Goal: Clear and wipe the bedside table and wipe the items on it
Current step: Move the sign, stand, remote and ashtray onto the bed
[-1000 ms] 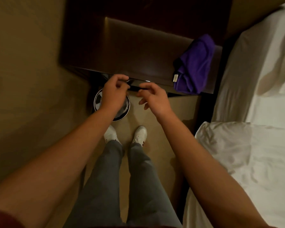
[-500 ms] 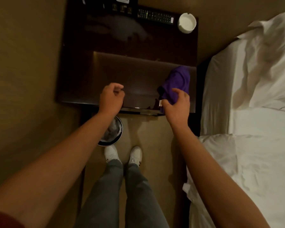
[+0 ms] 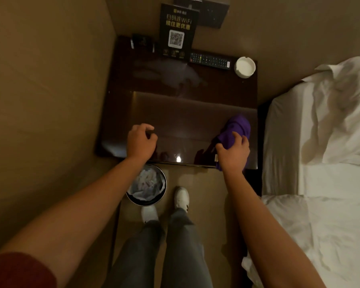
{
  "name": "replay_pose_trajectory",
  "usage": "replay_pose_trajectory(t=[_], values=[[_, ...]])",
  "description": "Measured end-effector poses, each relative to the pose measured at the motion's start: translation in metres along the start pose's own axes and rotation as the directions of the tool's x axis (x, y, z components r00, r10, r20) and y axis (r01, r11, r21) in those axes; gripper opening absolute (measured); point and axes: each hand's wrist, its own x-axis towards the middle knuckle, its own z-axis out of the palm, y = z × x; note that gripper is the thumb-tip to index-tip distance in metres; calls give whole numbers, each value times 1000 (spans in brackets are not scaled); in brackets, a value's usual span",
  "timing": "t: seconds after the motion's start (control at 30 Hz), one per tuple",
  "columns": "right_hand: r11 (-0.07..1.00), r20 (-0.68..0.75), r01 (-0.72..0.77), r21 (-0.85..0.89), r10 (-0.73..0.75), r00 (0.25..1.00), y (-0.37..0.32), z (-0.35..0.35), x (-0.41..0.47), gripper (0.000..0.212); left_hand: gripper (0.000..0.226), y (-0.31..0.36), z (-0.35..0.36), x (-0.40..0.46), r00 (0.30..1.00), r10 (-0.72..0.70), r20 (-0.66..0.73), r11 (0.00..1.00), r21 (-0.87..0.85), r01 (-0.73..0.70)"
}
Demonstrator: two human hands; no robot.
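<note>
Right hand (image 3: pixel 233 154) closes its fingers on the crumpled purple cloth (image 3: pixel 238 126) at the dark glossy bedside table's (image 3: pixel 175 113) front right corner; left hand (image 3: pixel 140 142), loosely curled, holds nothing; wiping looks about to begin; next, lift the cloth clear

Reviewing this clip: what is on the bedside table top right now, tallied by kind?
Purple cloth, gripped by the right hand: 1
Remote control: 1
White ashtray: 1
WiFi QR sign: 1
Small dark item at the back left, too dim to identify: 1
Total: 5
</note>
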Motion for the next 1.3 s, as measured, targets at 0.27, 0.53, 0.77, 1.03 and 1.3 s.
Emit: replay_pose_trajectory(t=[0.27,0.53,0.77,1.03,1.3], values=[[934,149,101,-343,-52,988,9,17,31,60,58,-11,15,30,976,202,75,852,478,-213],[843,410,228,-488,-9,912,-9,-11,86,50,49,-11,29,36,991,106,82,852,507,-133],[855,233,409,-319,-348,908,-107,-50,146,51,46,57,-6,128,968,230,-99,897,408,-171],[871,286,485,-82,-445,849,-214,-14,232,68,60,113,-64,245,950,306,-66,787,578,-214],[924,412,281,260,-370,833,-244,25,258,80,65,138,-68,298,950,307,59,680,685,-262]])
